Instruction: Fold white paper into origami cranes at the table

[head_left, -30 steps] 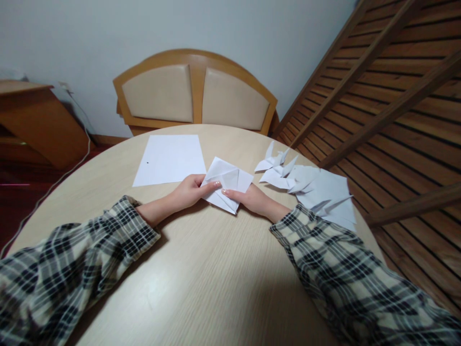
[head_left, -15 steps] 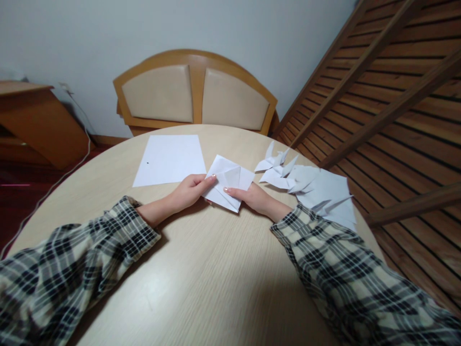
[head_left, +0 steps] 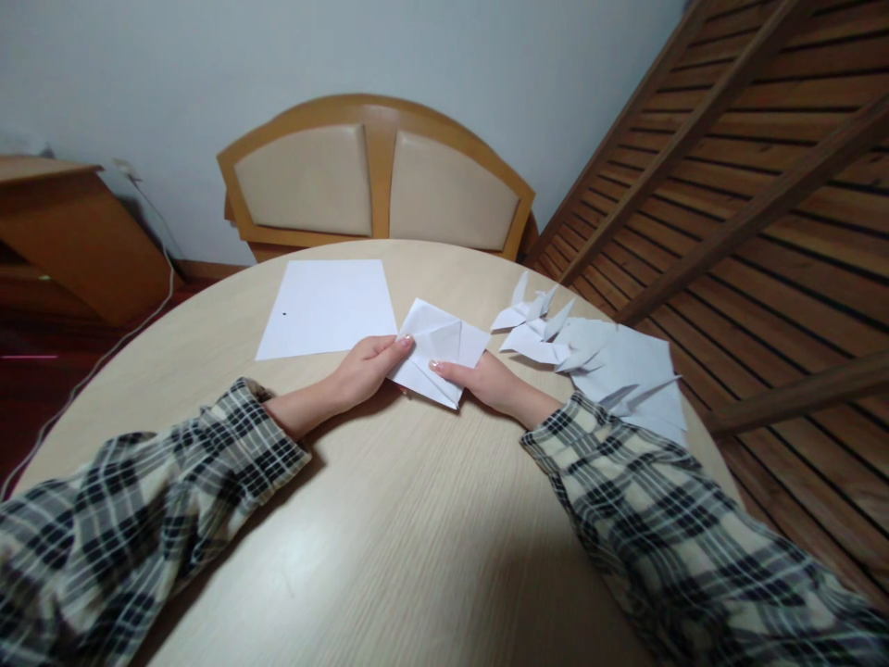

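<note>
A partly folded white paper (head_left: pixel 439 347) sits at the middle of the round table (head_left: pixel 389 519), its creases showing. My left hand (head_left: pixel 365 371) pinches its left edge, thumb on top. My right hand (head_left: pixel 486 382) grips its lower right part, thumb pressed on the paper. Both wrists come out of checked sleeves and rest on the tabletop.
A flat white sheet (head_left: pixel 326 308) lies at the far left of the table. Several folded paper cranes (head_left: pixel 538 324) and loose white sheets (head_left: pixel 635 375) lie at the right. A wooden chair (head_left: pixel 379 181) stands behind the table. Slatted wooden boards (head_left: pixel 764 185) lean at the right.
My left thumb has slid back a little toward the paper's left edge. The paper has shifted slightly; both hands keep their hold.
</note>
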A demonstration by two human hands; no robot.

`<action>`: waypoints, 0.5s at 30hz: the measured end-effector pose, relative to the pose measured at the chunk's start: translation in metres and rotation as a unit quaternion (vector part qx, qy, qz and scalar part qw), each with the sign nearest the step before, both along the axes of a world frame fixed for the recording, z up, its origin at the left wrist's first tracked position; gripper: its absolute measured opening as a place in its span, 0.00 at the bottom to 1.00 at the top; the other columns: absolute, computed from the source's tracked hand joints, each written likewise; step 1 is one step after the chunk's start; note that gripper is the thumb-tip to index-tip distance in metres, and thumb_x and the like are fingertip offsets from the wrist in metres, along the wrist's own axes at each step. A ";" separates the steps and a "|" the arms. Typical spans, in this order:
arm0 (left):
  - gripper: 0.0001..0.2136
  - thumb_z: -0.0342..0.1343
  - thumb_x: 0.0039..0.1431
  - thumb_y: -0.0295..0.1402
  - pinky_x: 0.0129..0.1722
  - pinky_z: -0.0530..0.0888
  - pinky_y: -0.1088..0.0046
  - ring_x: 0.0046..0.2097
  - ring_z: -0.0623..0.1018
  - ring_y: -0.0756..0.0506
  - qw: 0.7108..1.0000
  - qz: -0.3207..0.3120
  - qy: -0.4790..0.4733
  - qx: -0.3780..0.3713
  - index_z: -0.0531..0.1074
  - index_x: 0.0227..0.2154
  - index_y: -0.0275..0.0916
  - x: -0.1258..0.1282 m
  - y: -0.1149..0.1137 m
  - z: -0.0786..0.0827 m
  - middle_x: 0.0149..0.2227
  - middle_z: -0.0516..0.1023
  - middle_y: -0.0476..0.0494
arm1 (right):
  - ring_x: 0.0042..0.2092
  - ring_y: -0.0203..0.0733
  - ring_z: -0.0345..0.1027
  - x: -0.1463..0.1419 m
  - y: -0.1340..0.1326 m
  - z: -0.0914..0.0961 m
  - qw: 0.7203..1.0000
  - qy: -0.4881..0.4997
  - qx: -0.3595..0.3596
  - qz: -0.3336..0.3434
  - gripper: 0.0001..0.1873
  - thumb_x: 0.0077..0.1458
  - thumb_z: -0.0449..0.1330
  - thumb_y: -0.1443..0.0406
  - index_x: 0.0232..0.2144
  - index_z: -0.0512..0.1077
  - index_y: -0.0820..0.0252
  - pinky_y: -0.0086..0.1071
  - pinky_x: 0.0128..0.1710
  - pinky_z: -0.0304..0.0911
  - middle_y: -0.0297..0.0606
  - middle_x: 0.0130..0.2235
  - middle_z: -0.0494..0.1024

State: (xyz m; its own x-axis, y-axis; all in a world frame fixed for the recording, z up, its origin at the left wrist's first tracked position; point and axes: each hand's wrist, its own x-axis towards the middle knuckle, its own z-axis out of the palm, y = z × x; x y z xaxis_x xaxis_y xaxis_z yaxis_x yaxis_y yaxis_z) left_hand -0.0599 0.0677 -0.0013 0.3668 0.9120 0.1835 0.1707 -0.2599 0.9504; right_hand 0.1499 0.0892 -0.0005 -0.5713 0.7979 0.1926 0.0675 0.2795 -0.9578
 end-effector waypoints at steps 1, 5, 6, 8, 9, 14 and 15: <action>0.25 0.46 0.64 0.52 0.26 0.69 0.75 0.25 0.73 0.49 1.000 0.004 0.005 0.004 0.71 0.25 0.35 0.000 0.000 0.000 0.23 0.75 0.45 | 0.54 0.49 0.68 0.000 0.000 0.000 1.000 -0.001 0.001 0.000 0.24 0.52 0.65 0.58 0.50 0.69 0.59 0.51 0.60 0.58 0.44 0.54 0.74; 0.27 0.43 0.64 0.53 0.26 0.69 0.75 0.25 0.72 0.49 0.999 0.030 0.025 0.014 0.71 0.24 0.35 -0.001 0.001 0.000 0.23 0.75 0.45 | 0.55 0.50 0.67 0.001 0.000 0.000 1.000 -0.004 0.011 0.001 0.25 0.52 0.64 0.57 0.51 0.69 0.58 0.52 0.62 0.56 0.44 0.55 0.74; 0.27 0.43 0.64 0.53 0.26 0.69 0.75 0.25 0.72 0.49 0.999 0.033 0.027 0.016 0.71 0.24 0.35 -0.001 0.001 -0.001 0.23 0.74 0.46 | 0.56 0.50 0.67 0.001 0.000 0.001 1.000 -0.004 0.013 0.001 0.25 0.52 0.64 0.57 0.51 0.69 0.58 0.52 0.62 0.56 0.44 0.54 0.74; 0.26 0.44 0.64 0.53 0.26 0.69 0.75 0.25 0.71 0.49 0.999 0.037 0.028 0.021 0.71 0.24 0.35 0.000 0.002 0.000 0.23 0.74 0.46 | 0.56 0.50 0.67 0.001 0.000 0.001 1.000 -0.001 0.011 0.000 0.25 0.52 0.65 0.57 0.51 0.70 0.58 0.52 0.62 0.56 0.44 0.54 0.74; 0.26 0.44 0.64 0.52 0.26 0.69 0.75 0.25 0.71 0.49 0.999 0.036 0.024 0.021 0.71 0.24 0.35 0.000 0.002 0.000 0.23 0.74 0.47 | 0.56 0.50 0.67 0.001 0.000 0.001 1.000 -0.001 0.007 -0.001 0.24 0.52 0.65 0.57 0.50 0.70 0.58 0.52 0.62 0.56 0.44 0.54 0.74; 0.22 0.50 0.61 0.51 0.25 0.68 0.75 0.25 0.70 0.50 1.000 0.016 0.007 -0.013 0.72 0.25 0.35 0.002 0.002 0.003 0.23 0.73 0.47 | 0.56 0.50 0.66 0.001 -0.001 0.001 1.000 -0.011 0.002 -0.013 0.23 0.52 0.65 0.57 0.50 0.70 0.58 0.53 0.62 0.55 0.45 0.56 0.72; 0.21 0.53 0.59 0.50 0.25 0.67 0.75 0.25 0.70 0.50 1.000 0.016 0.015 -0.012 0.72 0.25 0.35 0.002 0.002 0.003 0.23 0.73 0.47 | 0.56 0.50 0.66 0.001 -0.001 0.000 1.000 -0.012 0.005 -0.014 0.24 0.52 0.65 0.57 0.50 0.70 0.58 0.53 0.62 0.55 0.45 0.56 0.72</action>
